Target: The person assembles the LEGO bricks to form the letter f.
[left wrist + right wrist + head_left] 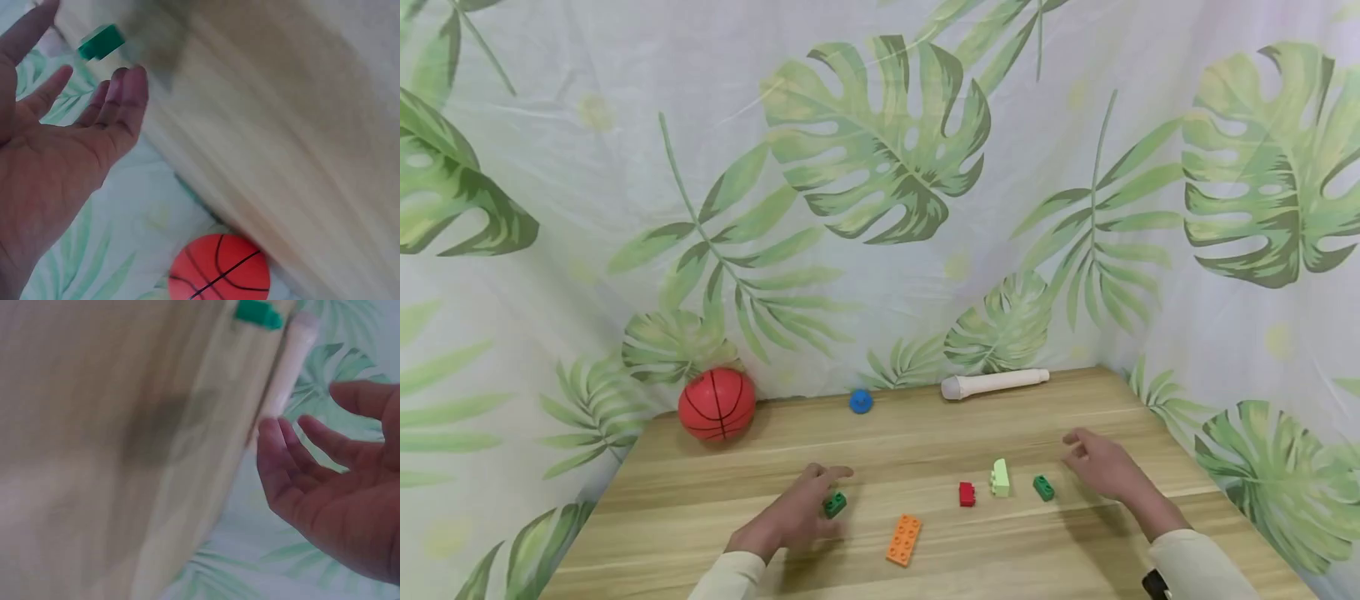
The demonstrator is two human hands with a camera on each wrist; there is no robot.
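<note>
Head view shows us the left hand (797, 511) at lower centre-left, fingers uncurled and holding nothing, beside a green brick (836, 504). At lower right, the right hand (1103, 468) is likewise empty, fingers loosely bent, near a second green brick (1043, 487). We judge this a reach; the next move calls for a careful pinch.

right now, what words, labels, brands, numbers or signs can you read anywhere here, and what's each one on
None: no readable text in any view.
Basketball: black seam lines only, no readable lettering.
Blue round piece: its marks are too small to make out.
Orange brick, red brick, pale green brick: any lettering would be too small to read.
Leafy cloth: printed leaves, no words visible.
</note>
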